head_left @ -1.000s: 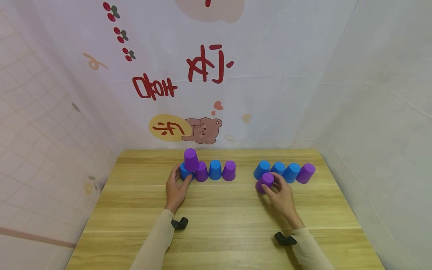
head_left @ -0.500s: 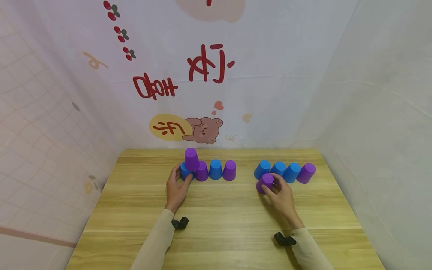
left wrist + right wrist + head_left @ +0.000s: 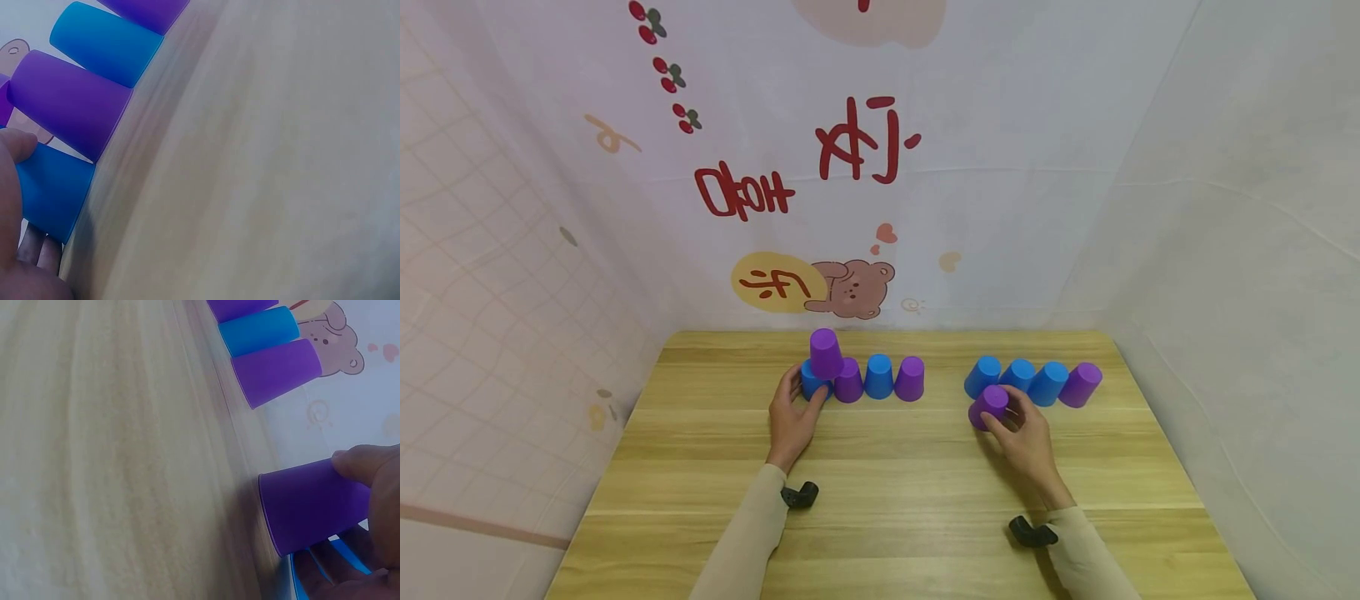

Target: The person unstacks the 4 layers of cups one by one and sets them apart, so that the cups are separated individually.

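Note:
My left hand (image 3: 792, 423) grips the blue cup (image 3: 56, 190) at the left end of an upside-down row, thumb in front and fingers behind. Above, a purple cup (image 3: 826, 353) stands upside down across the tops of that blue cup and the purple cup (image 3: 848, 381) beside it. My right hand (image 3: 1025, 433) holds another purple cup (image 3: 312, 506) between thumb and fingers, mouth downward. In the head view this cup is just in front of the right-hand row, overlapping the leftmost blue cup (image 3: 982, 377). Its rim is close to the tabletop in the right wrist view.
The left row continues with a blue cup (image 3: 878, 377) and a purple cup (image 3: 910, 380). To the right stand two more blue cups (image 3: 1048, 385) and a purple end cup (image 3: 1081, 386). A printed white cloth (image 3: 1000, 208) hangs behind the wooden table (image 3: 910, 500).

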Action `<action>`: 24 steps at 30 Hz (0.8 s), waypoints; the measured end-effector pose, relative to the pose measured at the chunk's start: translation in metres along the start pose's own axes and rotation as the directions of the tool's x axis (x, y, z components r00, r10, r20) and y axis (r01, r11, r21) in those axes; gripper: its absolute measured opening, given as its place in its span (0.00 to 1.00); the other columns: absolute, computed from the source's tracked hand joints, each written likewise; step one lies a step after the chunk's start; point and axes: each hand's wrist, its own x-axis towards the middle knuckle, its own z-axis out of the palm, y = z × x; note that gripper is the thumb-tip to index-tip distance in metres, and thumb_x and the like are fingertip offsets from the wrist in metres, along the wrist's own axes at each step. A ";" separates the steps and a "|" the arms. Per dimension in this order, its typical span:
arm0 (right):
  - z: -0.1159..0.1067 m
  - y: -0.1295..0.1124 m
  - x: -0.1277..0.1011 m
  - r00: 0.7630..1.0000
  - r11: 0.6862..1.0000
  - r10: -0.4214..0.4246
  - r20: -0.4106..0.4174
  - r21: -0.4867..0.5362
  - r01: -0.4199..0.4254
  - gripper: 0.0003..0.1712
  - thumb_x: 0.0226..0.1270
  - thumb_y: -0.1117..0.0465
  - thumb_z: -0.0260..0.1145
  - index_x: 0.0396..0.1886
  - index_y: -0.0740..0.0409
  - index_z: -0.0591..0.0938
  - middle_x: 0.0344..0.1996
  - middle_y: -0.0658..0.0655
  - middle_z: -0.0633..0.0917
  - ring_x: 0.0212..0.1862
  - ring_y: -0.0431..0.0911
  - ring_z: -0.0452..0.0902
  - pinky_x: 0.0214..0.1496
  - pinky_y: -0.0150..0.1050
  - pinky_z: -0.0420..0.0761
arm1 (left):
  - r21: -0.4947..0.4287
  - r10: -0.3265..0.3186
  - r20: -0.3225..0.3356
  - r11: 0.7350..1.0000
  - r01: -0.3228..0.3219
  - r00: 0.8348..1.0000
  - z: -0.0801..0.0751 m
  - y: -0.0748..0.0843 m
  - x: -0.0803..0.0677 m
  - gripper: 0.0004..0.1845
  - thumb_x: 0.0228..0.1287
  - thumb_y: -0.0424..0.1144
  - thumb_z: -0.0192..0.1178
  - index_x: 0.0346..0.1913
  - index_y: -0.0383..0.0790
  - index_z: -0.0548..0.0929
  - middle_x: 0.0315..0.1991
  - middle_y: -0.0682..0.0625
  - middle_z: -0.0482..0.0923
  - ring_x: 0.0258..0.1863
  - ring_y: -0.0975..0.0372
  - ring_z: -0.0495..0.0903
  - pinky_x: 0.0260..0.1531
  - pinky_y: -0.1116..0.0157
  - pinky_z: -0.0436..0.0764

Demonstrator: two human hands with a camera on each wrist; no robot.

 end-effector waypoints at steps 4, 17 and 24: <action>-0.001 0.000 -0.002 1.000 1.000 -0.001 0.008 -0.029 0.001 0.38 0.73 0.62 0.82 0.77 0.61 0.78 0.68 0.68 0.87 0.67 0.58 0.88 0.70 0.41 0.92 | -0.006 -0.016 0.006 1.000 0.016 1.000 0.000 0.000 0.000 0.35 0.78 0.38 0.74 0.82 0.40 0.73 0.78 0.38 0.79 0.79 0.44 0.80 0.84 0.46 0.78; -0.008 -0.004 -0.012 0.997 0.998 -0.015 0.079 -0.059 0.019 0.53 0.74 0.58 0.82 0.90 0.57 0.63 0.82 0.70 0.76 0.80 0.70 0.77 0.82 0.64 0.75 | -0.011 -0.013 0.007 1.000 0.013 1.000 0.000 0.001 0.000 0.33 0.78 0.38 0.73 0.81 0.41 0.74 0.77 0.40 0.79 0.79 0.46 0.79 0.84 0.48 0.78; -0.014 -0.007 -0.016 0.994 0.998 -0.018 0.106 -0.051 0.023 0.58 0.72 0.59 0.83 0.91 0.58 0.58 0.85 0.69 0.71 0.84 0.70 0.70 0.86 0.60 0.72 | -0.009 -0.011 0.006 1.000 0.011 1.000 -0.001 0.002 0.000 0.35 0.78 0.37 0.73 0.82 0.40 0.74 0.78 0.39 0.78 0.80 0.44 0.79 0.84 0.46 0.77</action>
